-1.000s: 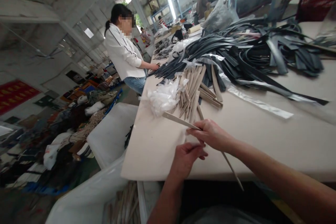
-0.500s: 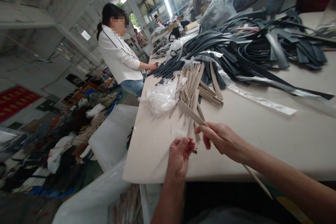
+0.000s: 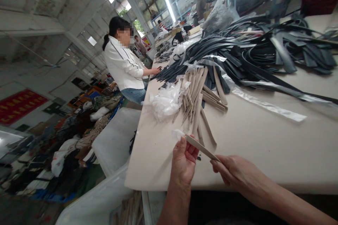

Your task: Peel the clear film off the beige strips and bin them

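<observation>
My right hand (image 3: 229,170) is closed around a long beige strap (image 3: 202,148), which slants up and left across the table's near part. At the strap's far end, my left hand (image 3: 185,160) pinches a small piece of clear plastic film (image 3: 178,134), and the strap tip meets it at the thumb. Whether the tip is inside the plastic, I cannot tell. Just beyond my hands lies a loose pile of similar beige straps (image 3: 198,95). A heap of crumpled clear plastic (image 3: 167,102) sits to its left.
Long black straps (image 3: 237,52) are heaped over the back of the pale table (image 3: 264,147). Left of the table edge stand white bins (image 3: 113,137); one below holds beige strips (image 3: 132,207). A co-worker in a white jacket (image 3: 124,63) stands at the far left side.
My right hand has lowered the strap and brought its tip to the plastic in my left hand. The view has shifted slightly.
</observation>
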Demonstrator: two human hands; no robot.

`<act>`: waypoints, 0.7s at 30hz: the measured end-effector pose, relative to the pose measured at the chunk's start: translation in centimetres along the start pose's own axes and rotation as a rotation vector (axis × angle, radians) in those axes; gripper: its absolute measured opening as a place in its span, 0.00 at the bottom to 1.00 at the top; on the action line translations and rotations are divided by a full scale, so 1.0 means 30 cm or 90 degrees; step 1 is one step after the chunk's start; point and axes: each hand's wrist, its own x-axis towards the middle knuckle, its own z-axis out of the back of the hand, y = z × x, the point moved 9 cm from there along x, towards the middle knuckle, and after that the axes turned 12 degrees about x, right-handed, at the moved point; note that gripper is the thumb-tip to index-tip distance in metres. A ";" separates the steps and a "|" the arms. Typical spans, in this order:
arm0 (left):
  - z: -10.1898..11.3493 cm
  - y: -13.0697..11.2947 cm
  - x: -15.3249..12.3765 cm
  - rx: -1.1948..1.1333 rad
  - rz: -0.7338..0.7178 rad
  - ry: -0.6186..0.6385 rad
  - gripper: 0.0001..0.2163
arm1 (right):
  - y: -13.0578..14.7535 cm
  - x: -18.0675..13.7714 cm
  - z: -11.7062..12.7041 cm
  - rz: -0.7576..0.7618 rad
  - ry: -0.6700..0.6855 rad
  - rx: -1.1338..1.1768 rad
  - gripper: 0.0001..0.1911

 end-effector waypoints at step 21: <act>0.012 -0.016 -0.032 0.160 -0.100 0.014 0.13 | 0.028 -0.006 -0.035 0.046 0.060 0.130 0.24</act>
